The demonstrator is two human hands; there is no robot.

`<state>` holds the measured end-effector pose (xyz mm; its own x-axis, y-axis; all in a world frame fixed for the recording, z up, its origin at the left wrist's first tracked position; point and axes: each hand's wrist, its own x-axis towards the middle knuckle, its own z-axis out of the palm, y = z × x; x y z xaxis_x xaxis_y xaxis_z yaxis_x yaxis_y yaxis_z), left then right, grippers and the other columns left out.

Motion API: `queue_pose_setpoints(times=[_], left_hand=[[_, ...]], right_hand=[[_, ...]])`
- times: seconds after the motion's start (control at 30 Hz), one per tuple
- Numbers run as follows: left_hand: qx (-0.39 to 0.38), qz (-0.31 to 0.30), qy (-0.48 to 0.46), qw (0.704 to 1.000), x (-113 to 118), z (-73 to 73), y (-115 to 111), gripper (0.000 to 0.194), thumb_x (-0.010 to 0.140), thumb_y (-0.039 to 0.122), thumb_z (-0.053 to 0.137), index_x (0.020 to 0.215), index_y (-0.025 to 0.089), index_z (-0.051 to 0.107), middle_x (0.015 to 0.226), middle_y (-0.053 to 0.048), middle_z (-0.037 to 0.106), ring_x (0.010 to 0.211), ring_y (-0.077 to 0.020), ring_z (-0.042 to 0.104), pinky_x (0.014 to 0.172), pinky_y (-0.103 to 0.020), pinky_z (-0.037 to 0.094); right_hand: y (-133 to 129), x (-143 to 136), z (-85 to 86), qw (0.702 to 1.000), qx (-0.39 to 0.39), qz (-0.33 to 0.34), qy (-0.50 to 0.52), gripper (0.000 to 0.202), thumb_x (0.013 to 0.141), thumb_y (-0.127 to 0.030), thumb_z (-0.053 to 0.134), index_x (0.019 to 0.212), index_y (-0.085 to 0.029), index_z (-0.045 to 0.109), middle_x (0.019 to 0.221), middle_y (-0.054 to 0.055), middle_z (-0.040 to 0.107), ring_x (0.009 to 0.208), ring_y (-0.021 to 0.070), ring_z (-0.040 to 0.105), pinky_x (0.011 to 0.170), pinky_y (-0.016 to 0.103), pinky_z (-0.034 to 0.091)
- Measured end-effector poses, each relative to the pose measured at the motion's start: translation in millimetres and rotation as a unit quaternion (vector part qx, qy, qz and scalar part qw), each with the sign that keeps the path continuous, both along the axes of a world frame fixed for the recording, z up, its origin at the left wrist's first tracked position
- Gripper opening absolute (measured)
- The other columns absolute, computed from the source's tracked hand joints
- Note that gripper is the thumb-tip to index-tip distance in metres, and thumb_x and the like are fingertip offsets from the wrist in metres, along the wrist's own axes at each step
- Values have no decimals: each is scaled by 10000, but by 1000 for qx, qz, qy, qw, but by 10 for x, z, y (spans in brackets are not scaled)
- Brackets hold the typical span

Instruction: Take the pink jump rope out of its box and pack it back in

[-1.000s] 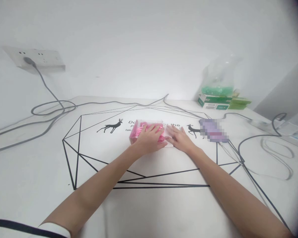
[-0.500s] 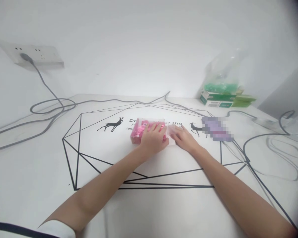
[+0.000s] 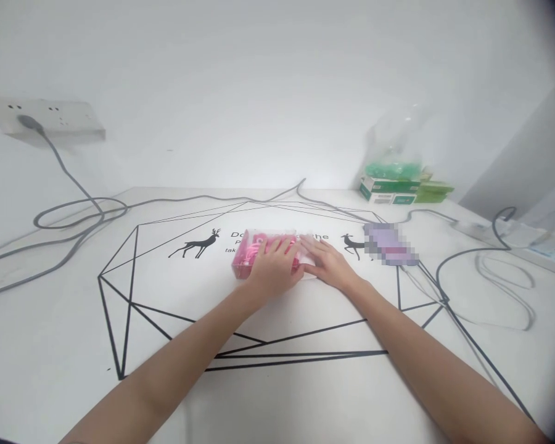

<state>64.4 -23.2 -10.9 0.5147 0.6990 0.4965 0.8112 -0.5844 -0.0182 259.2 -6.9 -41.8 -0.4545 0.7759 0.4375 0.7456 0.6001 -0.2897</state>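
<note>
A clear box with pink things inside (image 3: 243,259) lies on the white table mat, which bears black lines and deer. My left hand (image 3: 274,266) rests over the box, its fingers spread across the top and its thumb at the right side. Just to the right, my right hand (image 3: 326,262) has its fingers stretched over a clear, thin piece (image 3: 309,273) at the box's right end. Whether that piece is a flap or a separate cover, I cannot tell.
A purple, pixelated phone-like object (image 3: 391,244) lies right of my hands. Green-and-white boxes (image 3: 390,190) under a plastic bag (image 3: 393,148) stand at the back right. Grey cables (image 3: 203,197) run along the back and both sides. A wall socket (image 3: 74,118) is at the left.
The view has shifted, so the scene sits lower and further left. My right hand has moved closer to my left hand and lies flatter over the clear piece.
</note>
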Motion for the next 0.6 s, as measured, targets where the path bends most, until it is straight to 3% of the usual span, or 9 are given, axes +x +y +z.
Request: queue_pose_setpoints(times=[0.2, 0.37, 0.47, 0.6], left_hand=[[-27, -36, 18, 999, -66, 119, 32, 539, 901, 385, 489, 1379, 137, 455, 1391, -138, 543, 1269, -303, 507, 1057, -501, 384], [1, -84, -10, 996, -76, 166, 26, 640, 917, 324, 461, 1495, 141, 255, 1552, -143, 319, 1342, -265, 445, 1058, -430, 405], [31, -102, 3, 994, -86, 163, 49, 594, 932, 296, 438, 1483, 140, 283, 1575, -132, 269, 1414, -269, 341, 1097, -436, 371], [57, -77, 26, 995, -112, 95, 99, 532, 920, 356, 472, 1395, 121, 427, 1508, -156, 396, 1433, -297, 301, 1154, -510, 278]], right_hand=[[2, -2, 32, 997, -29, 36, 64, 634, 925, -395, 535, 1506, -235, 336, 1558, 84, 322, 1434, 237, 308, 1155, 452, 310], [-36, -59, 118, 991, -33, 91, 95, 608, 936, -313, 468, 1515, -206, 314, 1558, 83, 317, 1434, 232, 307, 1151, 451, 316], [-52, -91, 148, 992, -32, 86, 84, 568, 953, -315, 429, 1508, -240, 332, 1533, 61, 378, 1410, 238, 358, 1136, 460, 341], [-37, -85, 114, 996, -34, 58, 61, 548, 968, -357, 418, 1498, -235, 354, 1512, 84, 410, 1422, 245, 334, 1140, 495, 317]])
